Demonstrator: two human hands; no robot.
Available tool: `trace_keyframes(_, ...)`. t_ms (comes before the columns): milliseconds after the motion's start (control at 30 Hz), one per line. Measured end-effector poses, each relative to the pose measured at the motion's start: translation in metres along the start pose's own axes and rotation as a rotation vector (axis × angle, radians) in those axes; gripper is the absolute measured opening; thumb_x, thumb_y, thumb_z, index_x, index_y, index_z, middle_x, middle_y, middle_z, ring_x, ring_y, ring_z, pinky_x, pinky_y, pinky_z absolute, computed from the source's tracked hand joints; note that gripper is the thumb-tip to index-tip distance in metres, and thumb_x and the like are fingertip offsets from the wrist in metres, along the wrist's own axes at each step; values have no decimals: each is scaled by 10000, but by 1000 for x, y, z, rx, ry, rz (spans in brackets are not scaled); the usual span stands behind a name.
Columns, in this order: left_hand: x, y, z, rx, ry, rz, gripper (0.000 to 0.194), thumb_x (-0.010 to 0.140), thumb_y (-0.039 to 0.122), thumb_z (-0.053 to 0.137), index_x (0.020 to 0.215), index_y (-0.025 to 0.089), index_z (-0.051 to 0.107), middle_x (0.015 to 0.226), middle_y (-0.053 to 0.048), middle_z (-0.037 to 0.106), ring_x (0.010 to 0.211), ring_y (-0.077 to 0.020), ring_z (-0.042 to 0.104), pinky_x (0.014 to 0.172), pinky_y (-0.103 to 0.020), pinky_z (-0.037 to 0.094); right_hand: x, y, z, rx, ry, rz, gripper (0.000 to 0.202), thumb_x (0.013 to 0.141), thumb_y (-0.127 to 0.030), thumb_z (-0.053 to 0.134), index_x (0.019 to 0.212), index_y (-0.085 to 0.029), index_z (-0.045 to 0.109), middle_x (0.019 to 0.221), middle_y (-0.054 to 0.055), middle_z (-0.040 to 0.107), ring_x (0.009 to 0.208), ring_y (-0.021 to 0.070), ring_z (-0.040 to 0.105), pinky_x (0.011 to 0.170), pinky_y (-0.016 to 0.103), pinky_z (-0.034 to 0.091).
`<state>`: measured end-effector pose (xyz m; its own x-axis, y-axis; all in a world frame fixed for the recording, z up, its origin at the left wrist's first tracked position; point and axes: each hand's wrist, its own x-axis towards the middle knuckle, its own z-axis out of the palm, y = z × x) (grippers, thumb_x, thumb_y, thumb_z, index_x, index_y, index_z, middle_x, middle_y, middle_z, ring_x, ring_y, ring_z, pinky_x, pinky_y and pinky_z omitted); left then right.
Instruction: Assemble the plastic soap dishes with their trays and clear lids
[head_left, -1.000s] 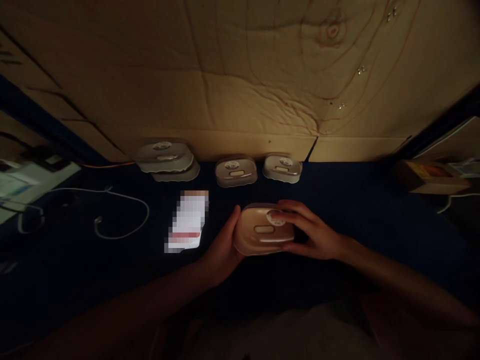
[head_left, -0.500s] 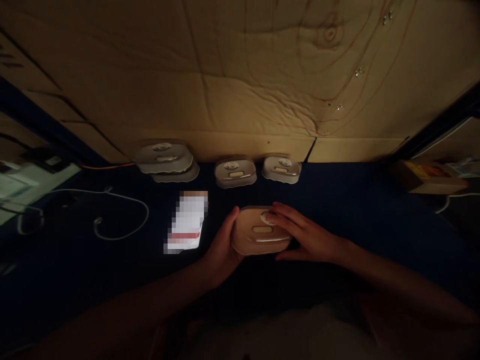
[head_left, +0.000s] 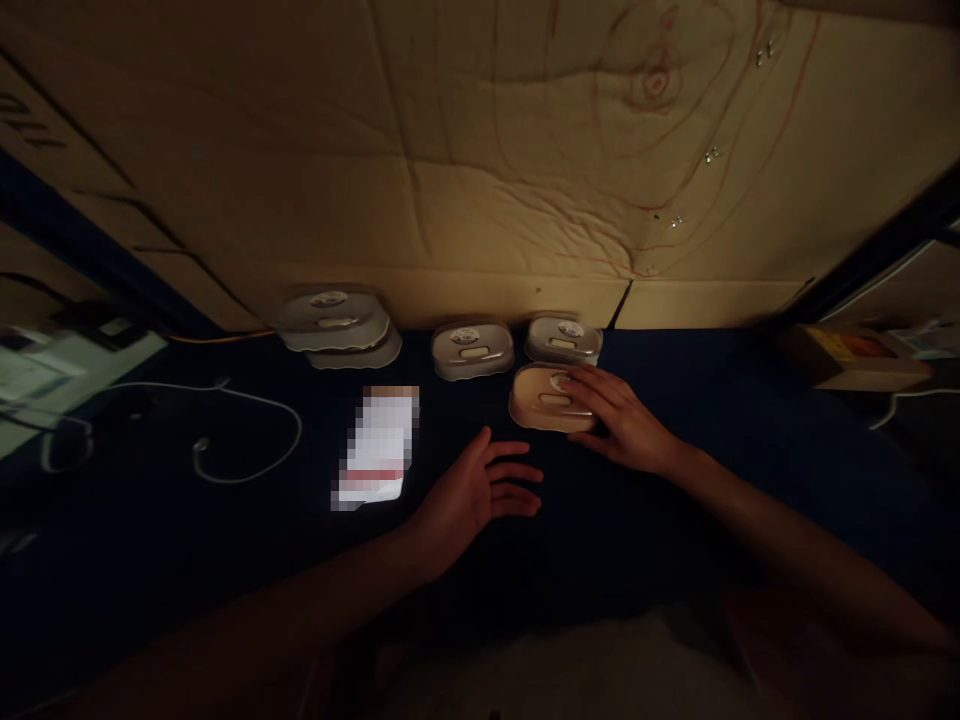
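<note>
A rounded container with a clear lid and a round label is gripped at its right side by my right hand, whose fingers lie over the lid. It is just in front of a similar container at the back. My left hand is empty, its fingers spread, a little in front and to the left of the held container. Another such container stands to the left at the back, and two stacked ones are farther left.
A lit phone-like screen, partly pixelated, lies left of my left hand. A white cable curls at the left. Behind the containers rises a cardboard wall. An open cardboard box sits at the far right.
The held container has moved away from me and slightly right, with my right hand on it. My left hand has let go of it, and its fingers are now spread.
</note>
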<state>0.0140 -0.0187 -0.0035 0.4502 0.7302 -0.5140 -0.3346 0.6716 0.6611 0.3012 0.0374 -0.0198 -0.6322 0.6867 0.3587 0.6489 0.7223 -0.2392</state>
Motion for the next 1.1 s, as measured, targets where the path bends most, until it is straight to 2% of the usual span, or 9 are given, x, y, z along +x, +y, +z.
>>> trace_keyframes(133,0,-4,-2,33,-38,14,478,1100,475,389,1083,104,689,908,-144,762,708,-226,747,691,-352,583,1,-2,-1,-42,-48,14,736,1055,-389,606,1687,-324,236,1717,119,371,1612,339,296,1266,691,277)
trace_keyframes(233,0,-6,-4,57,-79,38,450,1079,482,449,1032,117,708,897,-127,744,703,-212,717,665,-349,577,2,-2,-3,20,-38,17,684,1102,-383,485,1703,-332,163,1745,89,316,1627,303,262,1287,646,274)
trace_keyframes(367,-1,-7,-5,82,-103,49,421,1053,483,505,995,130,724,877,-106,722,703,-203,685,643,-343,566,0,19,-5,35,61,77,597,1132,-364,351,1703,-337,176,1745,75,321,1623,290,274,1295,629,269)
trace_keyframes(500,-2,-6,-5,102,-98,45,419,1057,469,487,980,134,726,868,-97,715,696,-194,670,629,-332,545,-2,46,-3,-40,54,196,568,1135,-401,311,1692,-320,230,1739,84,334,1626,322,258,1281,664,253)
trace_keyframes(667,-2,-7,-6,122,-100,42,415,1045,487,507,978,140,724,864,-92,715,695,-187,665,629,-321,521,-1,54,-6,-171,50,196,487,1117,-370,358,1596,-303,418,1646,102,483,1529,367,419,1187,660,357)
trace_keyframes(833,-2,-8,-8,133,-124,57,410,1023,515,548,992,146,724,874,-87,713,708,-185,660,639,-320,503,0,49,-15,-221,155,251,462,1069,-441,494,1498,-269,515,1341,131,655,1288,386,571,1072,615,431)
trace_keyframes(900,-1,-8,-9,143,-129,58,405,1015,520,562,993,148,722,876,-83,711,712,-182,654,644,-320,499,-1,50,-15,-237,201,281,529,1038,-490,548,1517,-270,490,1366,145,621,1298,411,548,1080,632,421)
trace_keyframes(967,-1,-9,-10,150,-138,62,404,997,530,584,992,149,718,877,-81,709,713,-182,649,645,-322,497,-1,52,-14,-240,222,297,630,1009,-542,589,1563,-289,430,1515,155,517,1393,433,486,1128,647,394)
trace_keyframes(1100,-1,-10,-10,162,-156,73,417,959,554,622,992,148,711,878,-77,708,720,-184,644,641,-323,495,-3,59,-9,-184,190,355,782,961,-651,621,1614,-319,347,1692,163,323,1539,455,354,1203,690,336)
